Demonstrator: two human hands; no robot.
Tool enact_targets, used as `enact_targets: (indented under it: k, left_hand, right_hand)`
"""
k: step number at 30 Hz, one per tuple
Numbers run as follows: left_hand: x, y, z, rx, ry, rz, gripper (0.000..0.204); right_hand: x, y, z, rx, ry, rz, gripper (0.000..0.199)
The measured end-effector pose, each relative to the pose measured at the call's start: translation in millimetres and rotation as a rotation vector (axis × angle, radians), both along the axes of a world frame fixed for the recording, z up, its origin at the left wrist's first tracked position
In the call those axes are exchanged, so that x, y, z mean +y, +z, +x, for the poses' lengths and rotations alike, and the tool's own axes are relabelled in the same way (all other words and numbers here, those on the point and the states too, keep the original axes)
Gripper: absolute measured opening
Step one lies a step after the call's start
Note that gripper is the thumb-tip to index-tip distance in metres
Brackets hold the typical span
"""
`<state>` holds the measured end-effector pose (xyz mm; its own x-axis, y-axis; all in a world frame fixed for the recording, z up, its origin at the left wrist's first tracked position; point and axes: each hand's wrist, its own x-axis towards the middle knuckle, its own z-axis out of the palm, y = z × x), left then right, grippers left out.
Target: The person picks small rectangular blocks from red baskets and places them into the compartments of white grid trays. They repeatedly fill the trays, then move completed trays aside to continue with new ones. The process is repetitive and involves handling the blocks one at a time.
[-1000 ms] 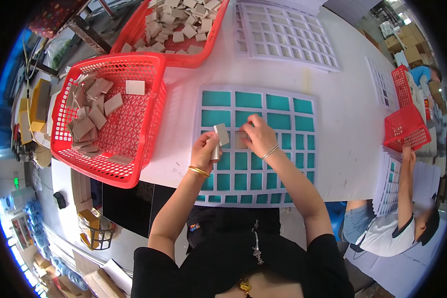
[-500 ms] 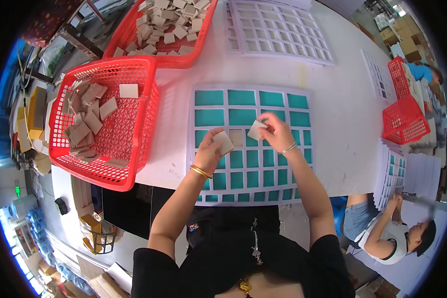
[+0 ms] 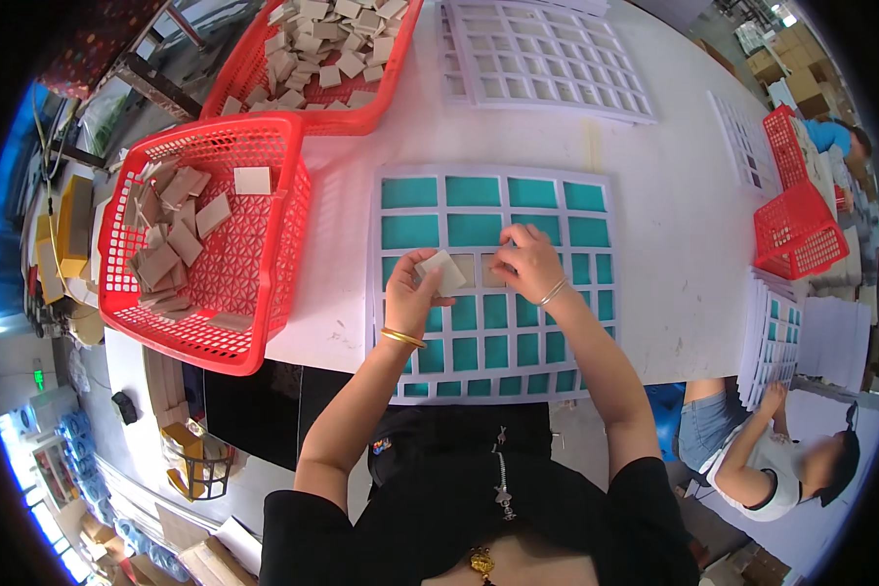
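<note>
A white lattice frame [image 3: 493, 170] with teal panels showing through its openings lies flat on the table in front of me. My left hand [image 3: 409, 296] pinches a pale square tile [image 3: 445, 273] above the frame's left middle; whether it is one tile or a small stack, I cannot tell. Another pale tile [image 3: 467, 266] sits in an opening of the third row. Just right of it, my right hand [image 3: 531, 264] has its fingertips down on a beige tile [image 3: 493, 277] in the neighbouring opening, partly hidden by the fingers.
At left stands a red basket [image 3: 281, 234] with loose tiles; behind it a second red basket [image 3: 366, 119] holds many more. White frames [image 3: 557, 107] are stacked at the back of the table [image 3: 684, 215]. On the right are red baskets [image 3: 801, 239] and a person [image 3: 752, 469] beside frames.
My right hand has moved slightly left and lowered its tile into the opening beside the filled one. My left hand has stayed close to its place, still holding its tile.
</note>
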<state>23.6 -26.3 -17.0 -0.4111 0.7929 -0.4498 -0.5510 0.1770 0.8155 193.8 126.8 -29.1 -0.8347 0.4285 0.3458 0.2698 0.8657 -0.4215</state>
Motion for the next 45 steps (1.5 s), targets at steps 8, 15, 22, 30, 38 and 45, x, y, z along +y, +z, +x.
enact_targets:
  k: [8,15,22,30,38,45]
  left_hand:
    - [-1.9,-1.8,19.1,0.106,-0.146,0.195,0.021]
    - [-14.7,-2.6,23.9,0.329,-0.056,0.026,0.019]
    - [-29.8,-19.2,24.3,0.988,-0.273,0.029,0.012]
    - [-14.5,-20.0,23.5,1.226,-0.433,0.015,0.009]
    - [-27.4,-19.4,18.5,1.743,-0.568,0.127,0.014]
    - [-52.1,105.9,-95.8,1.857,-0.146,0.207,0.019]
  right_hand:
    - [-37.8,43.3,-13.0,0.151,-0.013,-0.692,0.038]
    - [-54.8,38.4,8.5,0.25,-0.193,-0.737,0.02]
    - [-55.1,20.4,39.0,0.048,-0.242,-0.791,0.013]
    - [-53.6,7.1,34.3,-0.032,-0.188,-0.755,0.013]
    - [-70.2,8.2,25.7,-0.121,-0.101,-0.135,0.011]
    - [-80.6,15.7,26.3,-0.232,-0.108,0.064,0.009]
